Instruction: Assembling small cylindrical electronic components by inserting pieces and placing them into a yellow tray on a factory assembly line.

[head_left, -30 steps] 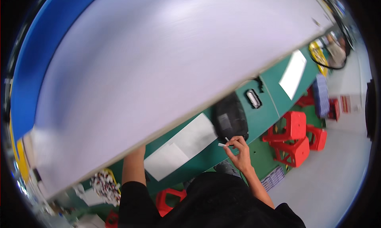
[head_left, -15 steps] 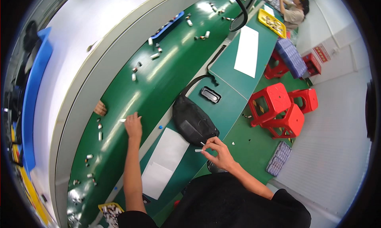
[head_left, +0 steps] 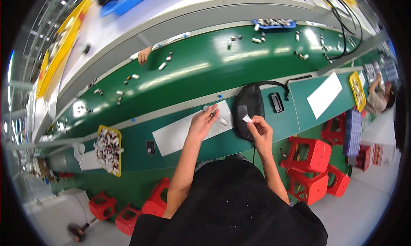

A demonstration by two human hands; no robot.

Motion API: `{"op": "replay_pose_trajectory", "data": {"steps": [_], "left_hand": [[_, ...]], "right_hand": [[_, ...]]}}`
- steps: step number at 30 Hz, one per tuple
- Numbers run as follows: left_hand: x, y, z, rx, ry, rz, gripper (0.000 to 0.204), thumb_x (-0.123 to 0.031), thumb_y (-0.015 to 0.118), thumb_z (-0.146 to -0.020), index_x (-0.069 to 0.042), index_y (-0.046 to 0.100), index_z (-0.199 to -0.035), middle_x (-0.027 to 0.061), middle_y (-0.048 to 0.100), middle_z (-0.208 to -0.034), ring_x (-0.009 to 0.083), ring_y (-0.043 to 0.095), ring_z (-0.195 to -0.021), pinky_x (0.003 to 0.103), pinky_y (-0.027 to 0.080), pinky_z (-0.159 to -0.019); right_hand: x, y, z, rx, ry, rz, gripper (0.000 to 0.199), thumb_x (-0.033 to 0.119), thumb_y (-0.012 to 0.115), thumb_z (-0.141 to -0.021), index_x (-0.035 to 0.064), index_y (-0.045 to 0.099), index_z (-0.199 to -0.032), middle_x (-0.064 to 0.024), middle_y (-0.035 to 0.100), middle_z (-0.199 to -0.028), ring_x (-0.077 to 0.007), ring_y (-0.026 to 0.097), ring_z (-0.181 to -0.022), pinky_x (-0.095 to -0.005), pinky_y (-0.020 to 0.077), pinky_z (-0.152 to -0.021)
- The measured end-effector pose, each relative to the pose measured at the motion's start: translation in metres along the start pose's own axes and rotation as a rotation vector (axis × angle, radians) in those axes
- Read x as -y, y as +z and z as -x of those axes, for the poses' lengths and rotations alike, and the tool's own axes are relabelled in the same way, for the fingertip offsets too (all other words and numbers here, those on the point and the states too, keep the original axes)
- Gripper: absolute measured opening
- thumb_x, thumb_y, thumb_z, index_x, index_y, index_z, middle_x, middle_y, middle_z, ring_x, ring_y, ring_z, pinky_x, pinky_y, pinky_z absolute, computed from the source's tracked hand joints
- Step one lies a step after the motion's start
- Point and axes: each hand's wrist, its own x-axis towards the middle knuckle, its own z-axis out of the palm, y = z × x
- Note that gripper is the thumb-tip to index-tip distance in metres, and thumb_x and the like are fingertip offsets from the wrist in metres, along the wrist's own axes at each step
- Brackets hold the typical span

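My left hand point(head_left: 202, 123) is over a white sheet point(head_left: 180, 132) on the green bench, its fingertips pinched on a small dark cylindrical part point(head_left: 212, 114). A similar small pale part point(head_left: 223, 121) lies on the sheet beside it. My right hand point(head_left: 259, 130) is raised over the bench edge and pinches a small white piece point(head_left: 247, 118). A black pouch point(head_left: 247, 109) with a cord lies between and behind the hands.
A green conveyor belt point(head_left: 192, 72) carries several small cylindrical parts. A yellow tray point(head_left: 108, 150) full of parts sits at left. Another person's hand point(head_left: 144, 55) reaches in from the far side. Red stools point(head_left: 310, 154) stand at right; a seated person point(head_left: 381, 96) is far right.
The view has swung down to the bench. My left hand came back from the conveyor to the white sheet with a small part. My right hand still holds the white piece.
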Motion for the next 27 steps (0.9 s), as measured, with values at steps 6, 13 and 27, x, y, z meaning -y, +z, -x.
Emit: {"op": "replay_pose_trajectory", "data": {"steps": [6, 13, 27], "left_hand": [[0.012, 0.020, 0.067, 0.104, 0.070, 0.337, 0.030, -0.002, 0.055, -0.099, 0.008, 0.052, -0.127, 0.0125, 0.062, -0.118, 0.0257, 0.054, -0.126, 0.031, 0.045, -0.111], [0.018, 0.034, 0.096, -0.093, 0.362, 0.310, 0.032, -0.010, 0.062, -0.097, 0.001, 0.058, -0.127, 0.0082, 0.064, -0.120, 0.0208, 0.058, -0.120, 0.028, 0.047, -0.106], [-0.004, 0.043, 0.111, 0.001, 0.457, -0.093, 0.035, -0.013, 0.060, -0.099, 0.010, 0.056, -0.125, 0.0177, 0.061, -0.122, 0.0226, 0.062, -0.112, 0.034, 0.052, -0.100]], "right_hand": [[-0.028, 0.045, -0.025, 0.090, -0.075, -0.090, 0.008, 0.001, 0.064, -0.093, -0.0014, 0.059, -0.099, -0.0029, 0.055, -0.108, -0.0113, 0.058, -0.100, -0.0267, 0.0502, -0.088], [0.004, 0.104, 0.000, 0.075, -0.168, -0.049, 0.013, 0.006, 0.059, -0.098, 0.0013, 0.051, -0.106, -0.0066, 0.047, -0.118, -0.0165, 0.066, -0.086, -0.0261, 0.0571, -0.063], [0.032, 0.100, -0.004, 0.067, -0.507, 0.341, 0.009, -0.002, 0.066, -0.090, 0.0002, 0.064, -0.099, -0.0113, 0.046, -0.114, -0.0138, 0.068, -0.070, -0.0226, 0.0554, -0.048]]}}
